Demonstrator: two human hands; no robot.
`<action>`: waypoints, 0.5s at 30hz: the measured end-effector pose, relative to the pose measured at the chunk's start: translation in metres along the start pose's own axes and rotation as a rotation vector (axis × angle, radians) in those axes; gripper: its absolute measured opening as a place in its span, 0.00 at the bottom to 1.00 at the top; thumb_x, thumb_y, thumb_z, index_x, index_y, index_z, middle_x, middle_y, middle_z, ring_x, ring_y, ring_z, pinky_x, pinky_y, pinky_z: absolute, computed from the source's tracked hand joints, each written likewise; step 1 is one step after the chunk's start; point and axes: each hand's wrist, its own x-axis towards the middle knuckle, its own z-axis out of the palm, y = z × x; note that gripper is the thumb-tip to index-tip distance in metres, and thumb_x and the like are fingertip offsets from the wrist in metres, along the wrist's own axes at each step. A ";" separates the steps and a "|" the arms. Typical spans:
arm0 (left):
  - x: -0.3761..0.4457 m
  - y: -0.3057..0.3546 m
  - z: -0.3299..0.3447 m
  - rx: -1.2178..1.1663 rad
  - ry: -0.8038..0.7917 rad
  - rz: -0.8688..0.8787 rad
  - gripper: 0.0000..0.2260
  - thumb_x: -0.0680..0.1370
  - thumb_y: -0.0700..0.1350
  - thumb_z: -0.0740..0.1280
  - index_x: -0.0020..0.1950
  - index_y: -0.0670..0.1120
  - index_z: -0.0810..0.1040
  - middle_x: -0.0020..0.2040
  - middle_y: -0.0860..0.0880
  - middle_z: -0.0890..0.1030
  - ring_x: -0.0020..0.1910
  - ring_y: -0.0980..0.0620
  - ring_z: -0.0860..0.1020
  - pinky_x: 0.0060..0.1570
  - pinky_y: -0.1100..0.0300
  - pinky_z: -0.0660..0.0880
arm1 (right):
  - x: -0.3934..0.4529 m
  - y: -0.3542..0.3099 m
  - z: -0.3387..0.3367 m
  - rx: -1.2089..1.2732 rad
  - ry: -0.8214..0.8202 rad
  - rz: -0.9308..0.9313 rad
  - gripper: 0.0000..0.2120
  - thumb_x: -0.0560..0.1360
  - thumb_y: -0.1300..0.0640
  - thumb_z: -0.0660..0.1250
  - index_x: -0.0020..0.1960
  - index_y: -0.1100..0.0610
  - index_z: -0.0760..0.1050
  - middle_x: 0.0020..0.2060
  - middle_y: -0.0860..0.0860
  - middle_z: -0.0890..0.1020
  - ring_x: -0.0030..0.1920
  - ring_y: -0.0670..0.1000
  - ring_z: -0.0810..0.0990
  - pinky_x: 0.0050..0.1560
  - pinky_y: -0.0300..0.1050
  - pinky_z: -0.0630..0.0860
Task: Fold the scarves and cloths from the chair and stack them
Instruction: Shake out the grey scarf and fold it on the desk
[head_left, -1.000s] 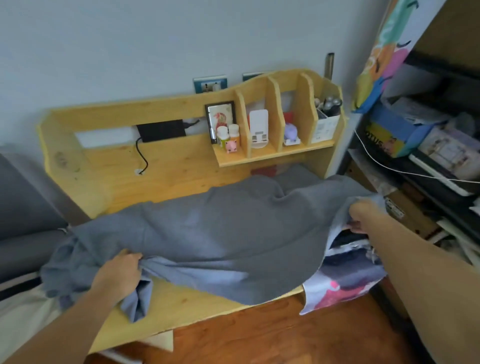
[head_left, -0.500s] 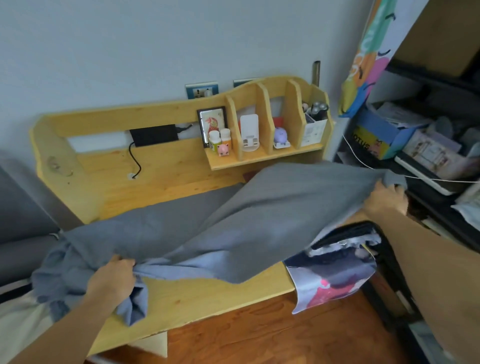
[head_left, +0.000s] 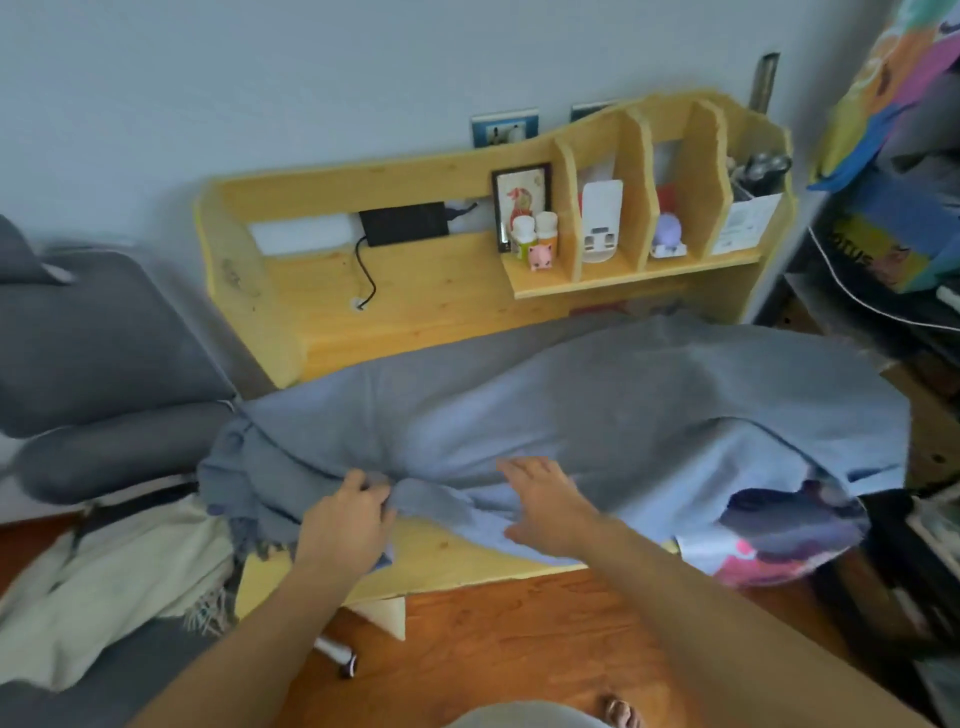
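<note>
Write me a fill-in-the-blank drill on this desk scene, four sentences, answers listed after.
1. The left hand grips a bunched part of the ____ cloth.
2. The right hand lies with fingers ____ over the cloth.
3. The cloth is spread across the wooden ____.
4. The small pig figure is ____.

Answers: grey; spread; desk; pink

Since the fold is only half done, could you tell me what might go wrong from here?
The grey cloth overhangs the right end of the wooden desk, so it may slide off while only the left hand grips it; the right hand is open. Its bunched left end may fold unevenly. Its far edge lies near the shelf, so a lift might disturb the pink figurine.
</note>
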 end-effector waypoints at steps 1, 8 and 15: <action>-0.004 -0.003 -0.003 0.002 0.049 0.042 0.06 0.76 0.49 0.74 0.52 0.50 0.84 0.51 0.47 0.78 0.28 0.43 0.79 0.28 0.56 0.70 | 0.005 -0.041 0.014 0.056 -0.016 -0.115 0.48 0.71 0.43 0.70 0.82 0.53 0.48 0.78 0.52 0.59 0.77 0.58 0.55 0.77 0.54 0.58; -0.030 -0.066 -0.017 0.029 0.102 0.188 0.29 0.70 0.57 0.77 0.67 0.56 0.70 0.53 0.47 0.76 0.30 0.44 0.80 0.25 0.57 0.68 | 0.033 -0.139 0.005 0.143 0.329 0.006 0.12 0.75 0.60 0.64 0.58 0.55 0.74 0.52 0.58 0.83 0.56 0.63 0.80 0.50 0.51 0.74; -0.119 -0.227 0.003 0.052 -0.202 -0.326 0.20 0.82 0.65 0.56 0.57 0.52 0.77 0.51 0.50 0.82 0.49 0.47 0.81 0.43 0.54 0.75 | 0.032 -0.060 -0.060 0.034 0.259 0.095 0.16 0.78 0.65 0.60 0.61 0.52 0.77 0.54 0.61 0.82 0.55 0.64 0.79 0.50 0.52 0.74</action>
